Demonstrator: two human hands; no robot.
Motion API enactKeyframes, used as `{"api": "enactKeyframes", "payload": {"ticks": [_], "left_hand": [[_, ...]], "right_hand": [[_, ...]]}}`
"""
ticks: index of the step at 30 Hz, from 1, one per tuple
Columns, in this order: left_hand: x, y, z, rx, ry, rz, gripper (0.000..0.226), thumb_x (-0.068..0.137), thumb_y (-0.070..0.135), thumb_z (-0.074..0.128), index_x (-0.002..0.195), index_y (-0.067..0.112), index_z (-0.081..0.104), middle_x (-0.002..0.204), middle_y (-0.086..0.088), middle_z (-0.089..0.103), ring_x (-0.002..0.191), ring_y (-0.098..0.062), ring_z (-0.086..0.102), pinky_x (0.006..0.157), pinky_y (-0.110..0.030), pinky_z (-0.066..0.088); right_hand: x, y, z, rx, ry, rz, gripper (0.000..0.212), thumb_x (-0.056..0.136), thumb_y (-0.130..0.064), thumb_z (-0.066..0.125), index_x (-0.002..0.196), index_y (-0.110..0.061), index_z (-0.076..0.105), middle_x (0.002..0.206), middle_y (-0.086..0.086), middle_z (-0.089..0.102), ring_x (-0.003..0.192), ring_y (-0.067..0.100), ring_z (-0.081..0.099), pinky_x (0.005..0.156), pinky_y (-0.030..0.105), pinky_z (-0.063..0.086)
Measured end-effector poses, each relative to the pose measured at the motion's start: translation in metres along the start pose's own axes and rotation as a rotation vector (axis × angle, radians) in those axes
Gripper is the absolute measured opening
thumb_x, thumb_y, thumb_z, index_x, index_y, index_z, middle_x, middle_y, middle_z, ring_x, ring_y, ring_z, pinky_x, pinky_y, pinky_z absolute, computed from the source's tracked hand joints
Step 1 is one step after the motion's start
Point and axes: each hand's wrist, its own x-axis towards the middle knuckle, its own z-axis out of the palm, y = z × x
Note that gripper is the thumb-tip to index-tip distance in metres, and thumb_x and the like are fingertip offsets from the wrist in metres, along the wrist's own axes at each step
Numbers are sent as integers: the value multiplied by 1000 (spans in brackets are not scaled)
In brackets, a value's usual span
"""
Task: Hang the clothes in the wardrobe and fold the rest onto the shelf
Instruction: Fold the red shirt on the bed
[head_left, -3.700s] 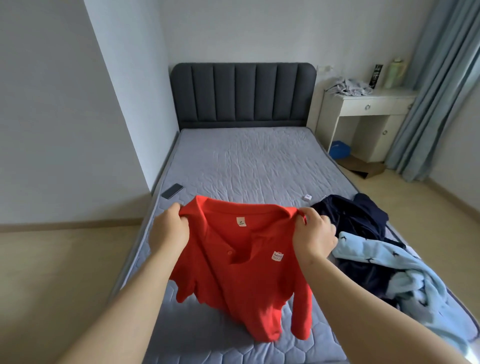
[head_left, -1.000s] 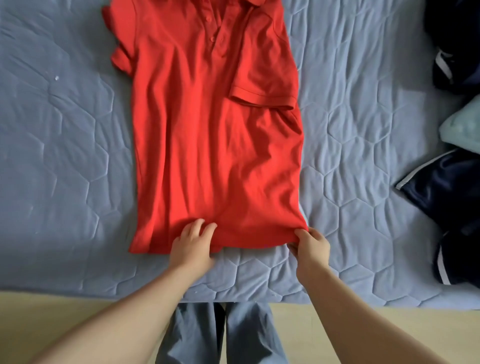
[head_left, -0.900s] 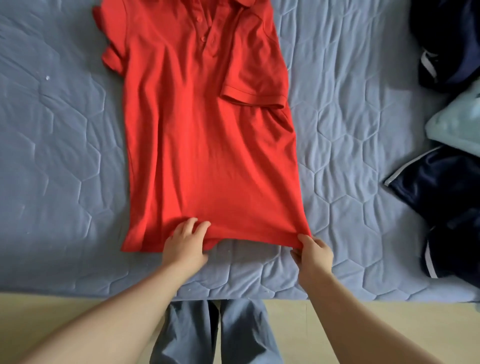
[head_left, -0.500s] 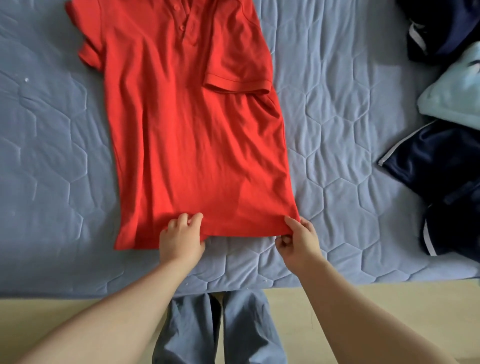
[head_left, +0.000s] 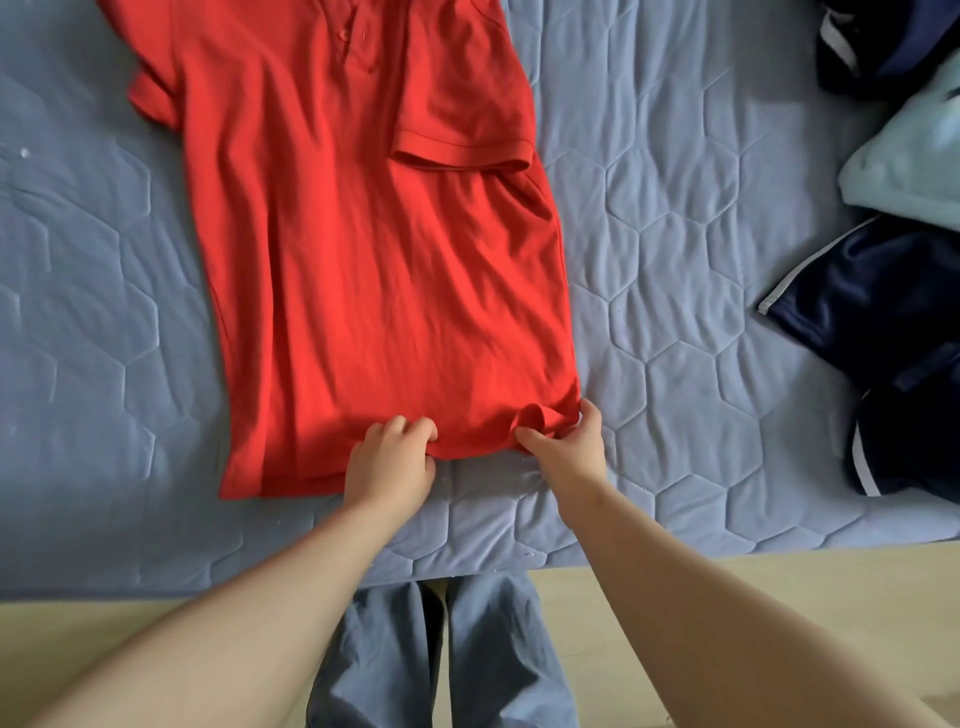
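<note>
Left hand (head_left: 390, 465) is down on the hem of the red polo shirt (head_left: 363, 260), fingers curled and gripping the cloth near the middle of the bottom edge. Right hand (head_left: 571, 447) pinches the hem's right corner, and a small fold bunches up between thumb and fingers. The shirt lies button-side up on the quilted blue mattress (head_left: 675, 260), its right-side sleeve (head_left: 462, 119) folded in over the body. Well off to the right sit a navy garment (head_left: 872, 322) and a pale blue garment (head_left: 914, 156).
</note>
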Motion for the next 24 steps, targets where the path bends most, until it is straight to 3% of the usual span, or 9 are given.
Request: {"api": "enactKeyframes", "payload": {"ticks": [3,6,10,12,14,18,21,24], "left_hand": [[1,-3,0,-4,-7,10,33,87,17,49,119,25,54,112,-2,55,107,-26,48,83,-35,39],[1,-6,-3,-38,10,-16,29,88,17,49,115,23,56,109,-2,56,106,-26,49,81,-35,39],[-7,-7,-11,-84,36,-33,19,88,13,51,104,16,59,101,-5,57,100,-28,52,75,-35,39],[-13,-7,-16,-125,66,-24,18,82,4,52,97,11,59,92,-5,51,94,-28,51,69,-36,37],[-19,-7,-20,-105,85,-8,19,78,-2,53,93,9,56,86,-1,42,91,-27,49,63,-33,33],[-32,-4,-21,-56,35,6,25,78,-5,51,97,10,55,90,-3,45,92,-28,51,63,-33,33],[-30,-8,-14,-53,-59,-7,33,85,-1,46,111,17,56,107,-4,52,101,-26,52,74,-36,41],[-25,-18,-4,-119,-124,2,33,87,8,49,117,20,56,117,-3,53,108,-26,51,85,-37,43]], "right_hand": [[7,1,6,-182,90,-22,61,79,-11,62,133,-17,35,120,6,53,102,22,53,78,27,39],[9,0,5,-176,191,10,50,81,-2,40,129,-16,39,106,6,53,89,21,47,74,29,37],[0,2,-10,-96,282,90,39,77,3,29,106,-18,45,90,8,55,86,32,58,78,40,50],[-11,7,-25,-173,271,25,34,75,3,31,94,-23,37,76,0,52,78,33,58,65,37,48],[-24,14,-41,-399,240,-89,33,75,4,34,88,-27,32,71,-5,47,71,29,50,56,32,34],[-39,22,-63,-823,145,-260,29,82,0,34,100,-23,39,93,-1,47,76,25,47,62,31,34],[-27,16,-60,-1000,85,-227,39,88,-4,36,121,-23,43,106,4,46,97,28,53,71,34,41],[-12,9,-48,-1042,24,-101,46,89,-5,37,131,-23,40,127,7,43,120,29,41,89,40,40]]}}
